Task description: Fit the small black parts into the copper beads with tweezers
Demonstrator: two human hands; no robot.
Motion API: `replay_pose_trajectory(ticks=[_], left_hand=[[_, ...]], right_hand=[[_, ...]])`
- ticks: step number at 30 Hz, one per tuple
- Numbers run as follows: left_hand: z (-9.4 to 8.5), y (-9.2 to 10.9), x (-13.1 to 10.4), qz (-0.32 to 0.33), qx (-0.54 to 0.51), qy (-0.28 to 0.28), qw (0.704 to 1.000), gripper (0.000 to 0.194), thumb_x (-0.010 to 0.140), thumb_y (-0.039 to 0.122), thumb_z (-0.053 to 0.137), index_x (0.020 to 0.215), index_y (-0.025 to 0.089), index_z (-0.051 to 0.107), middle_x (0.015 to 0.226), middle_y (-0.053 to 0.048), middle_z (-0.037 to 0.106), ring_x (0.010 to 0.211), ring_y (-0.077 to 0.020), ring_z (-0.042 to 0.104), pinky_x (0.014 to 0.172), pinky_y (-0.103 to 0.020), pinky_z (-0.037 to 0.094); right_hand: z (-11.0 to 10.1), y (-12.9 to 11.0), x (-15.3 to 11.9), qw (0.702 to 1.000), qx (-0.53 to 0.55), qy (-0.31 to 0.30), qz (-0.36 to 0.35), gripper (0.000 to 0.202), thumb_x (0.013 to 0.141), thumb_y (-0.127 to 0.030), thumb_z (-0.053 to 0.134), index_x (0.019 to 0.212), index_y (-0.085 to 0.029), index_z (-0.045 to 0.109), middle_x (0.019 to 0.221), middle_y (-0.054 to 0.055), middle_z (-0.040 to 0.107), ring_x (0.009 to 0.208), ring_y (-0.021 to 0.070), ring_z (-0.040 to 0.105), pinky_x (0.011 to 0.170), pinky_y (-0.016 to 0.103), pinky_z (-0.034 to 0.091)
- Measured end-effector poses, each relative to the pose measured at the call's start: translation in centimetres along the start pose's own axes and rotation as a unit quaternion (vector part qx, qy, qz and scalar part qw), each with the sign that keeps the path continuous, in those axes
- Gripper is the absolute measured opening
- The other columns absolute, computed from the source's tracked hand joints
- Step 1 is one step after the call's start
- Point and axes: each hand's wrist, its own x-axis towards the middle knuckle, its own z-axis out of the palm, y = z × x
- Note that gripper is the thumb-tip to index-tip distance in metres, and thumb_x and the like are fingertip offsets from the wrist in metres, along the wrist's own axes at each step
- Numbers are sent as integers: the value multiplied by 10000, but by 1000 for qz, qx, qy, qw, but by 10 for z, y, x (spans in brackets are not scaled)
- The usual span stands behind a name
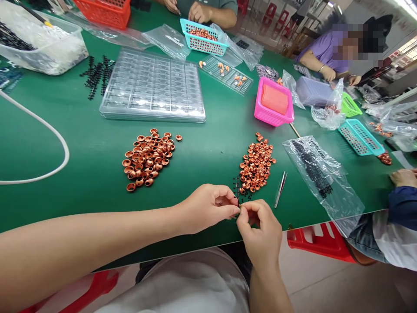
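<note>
Near the table's front edge, my left hand (206,208) pinches a thin black plastic strip (237,186) with small side pieces, which sticks up past the fingertips. My right hand (261,228) meets it there, thumb and index finger pressed together at the strip's lower end. Whatever lies between those right fingertips is too small to make out. Just beyond the hands lies a pile of small copper-coloured cups (257,165), with tiny black bits beside it. Further left is a pile of larger copper-coloured cups (148,156). Metal tweezers (280,189) rest right of the smaller cups.
Stacked see-through trays (153,84) stand behind the piles. A pink basket (274,117) holds an orange block. A plastic bag (319,169) of black strips lies at right, a white cable (61,161) at left. Co-workers' hands (199,13) work across the table.
</note>
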Motion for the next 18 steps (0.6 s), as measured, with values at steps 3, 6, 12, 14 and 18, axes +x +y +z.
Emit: replay_pose_trajectory(ticks=[3,6,12,14,18], left_hand=[[0,0,1,7,26,18,999,140,748,277,676,782,161,605,710,8,650,689,-143,616,656,-250,471],[-1,1,1,9,70,27,997,116,752,266,644,782,159,611,692,14,624,649,-131,578,609,-235,439],[-2,2,0,14,102,15,995,97,749,254,612,762,159,604,660,30,581,612,-111,518,565,-217,392],[-3,1,0,15,107,19,994,114,758,273,612,760,159,603,657,28,585,616,-116,526,571,-222,400],[-5,0,4,17,88,33,995,155,766,313,625,787,162,600,697,5,627,662,-147,588,635,-261,458]], right_hand=[[5,0,-1,996,-70,24,-48,58,878,-181,548,840,-218,571,734,-17,604,601,105,532,569,230,419],[9,-2,-1,994,-88,28,-51,74,875,-168,544,821,-217,556,715,-22,593,599,104,537,560,226,413],[9,2,1,993,-104,36,-45,78,863,-173,539,797,-212,554,718,-23,585,600,103,524,573,229,409],[5,7,4,993,-103,43,-24,75,862,-185,546,796,-212,571,732,-29,589,581,94,510,574,226,408],[-6,20,10,997,-70,-16,15,104,879,-213,549,794,-217,610,736,-37,586,572,86,506,571,220,405]])
